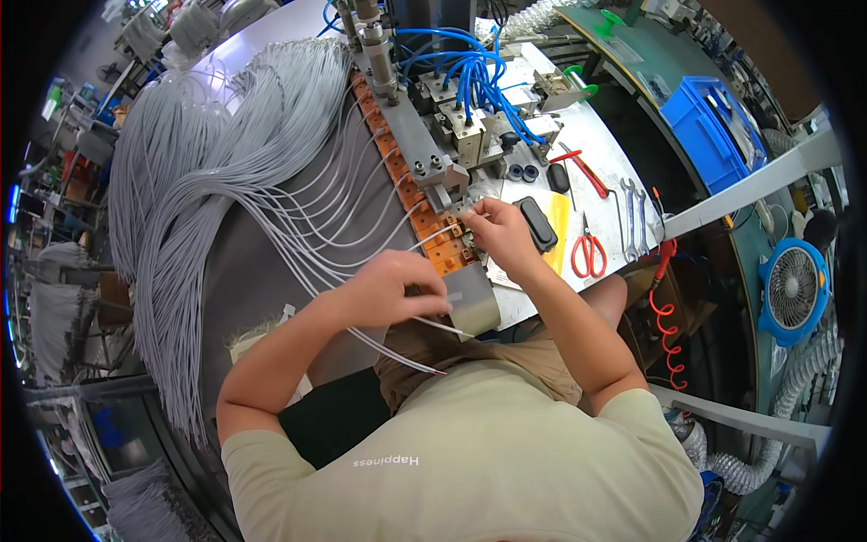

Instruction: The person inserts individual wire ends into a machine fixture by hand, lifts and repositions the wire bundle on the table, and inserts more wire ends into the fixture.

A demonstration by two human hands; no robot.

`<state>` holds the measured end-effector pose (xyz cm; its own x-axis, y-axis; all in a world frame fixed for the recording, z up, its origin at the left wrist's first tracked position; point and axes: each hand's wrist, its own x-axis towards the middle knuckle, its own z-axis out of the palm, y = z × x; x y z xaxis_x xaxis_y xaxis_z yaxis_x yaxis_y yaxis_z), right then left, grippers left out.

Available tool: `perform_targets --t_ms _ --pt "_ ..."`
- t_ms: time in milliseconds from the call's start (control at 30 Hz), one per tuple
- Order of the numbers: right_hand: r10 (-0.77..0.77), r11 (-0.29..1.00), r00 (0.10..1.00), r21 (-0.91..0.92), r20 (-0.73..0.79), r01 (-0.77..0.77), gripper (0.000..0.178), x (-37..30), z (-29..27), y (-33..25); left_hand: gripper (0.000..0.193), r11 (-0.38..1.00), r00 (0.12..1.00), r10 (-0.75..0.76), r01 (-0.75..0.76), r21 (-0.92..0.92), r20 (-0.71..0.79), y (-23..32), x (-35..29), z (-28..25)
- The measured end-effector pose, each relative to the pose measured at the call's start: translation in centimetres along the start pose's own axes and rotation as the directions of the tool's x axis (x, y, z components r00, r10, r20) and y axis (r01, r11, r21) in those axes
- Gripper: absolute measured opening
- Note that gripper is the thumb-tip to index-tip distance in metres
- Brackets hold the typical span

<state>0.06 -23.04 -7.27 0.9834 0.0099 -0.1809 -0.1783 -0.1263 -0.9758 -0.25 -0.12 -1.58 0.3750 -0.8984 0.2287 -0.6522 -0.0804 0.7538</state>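
We see our left hand point(399, 291) bent at the wrist, palm down, with its fingers curled in loosely and a bit of room left under them. A gray cable point(439, 326) pokes out just below those fingertips, but we cannot tell if they have hold of it. Our left elbow sticks out wide, and the forearm slants up and in to the hand. Our right hand point(502, 237) reaches farther ahead, with its arm slanting up and to the left. Its thumb and pointing finger come close together, and the other fingers are folded in. We cannot tell what is pinched there, as it is too small. Just left of the right fingertips is a row of orange holder blocks point(449, 259), and one white-gray cable point(434, 238) runs into it, between our two hands. A gray metal press block point(435, 173) stands just ahead of the right fingers. Far ahead and left of the left hand lies a big gray cable bundle point(181, 172). Just right of the right hand sit a black case point(536, 224) and, farther right, red-handled scissors point(588, 256).
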Motion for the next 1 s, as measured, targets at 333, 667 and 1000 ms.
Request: perform_targets --t_ms 333,667,1000 --pt "-0.205 0.969 0.951 -0.187 -0.232 0.163 0.018 -3.8 0.9 -2.5 0.016 0.856 0.852 -0.476 0.393 -0.336 -0.217 0.8 -0.2 -0.2" --pt "-0.698 0.647 0.716 -0.454 -0.03 0.612 0.01 -6.6 2.8 -2.2 0.018 0.837 0.846 -0.464 0.321 -0.444 -0.262 0.3 0.2 0.6" --pt "-0.575 0.791 0.816 -0.296 -0.058 0.536 0.009 -6.7 3.4 -1.9 0.014 0.822 0.829 -0.519 0.416 -0.389 -0.21 0.9 0.1 0.0"
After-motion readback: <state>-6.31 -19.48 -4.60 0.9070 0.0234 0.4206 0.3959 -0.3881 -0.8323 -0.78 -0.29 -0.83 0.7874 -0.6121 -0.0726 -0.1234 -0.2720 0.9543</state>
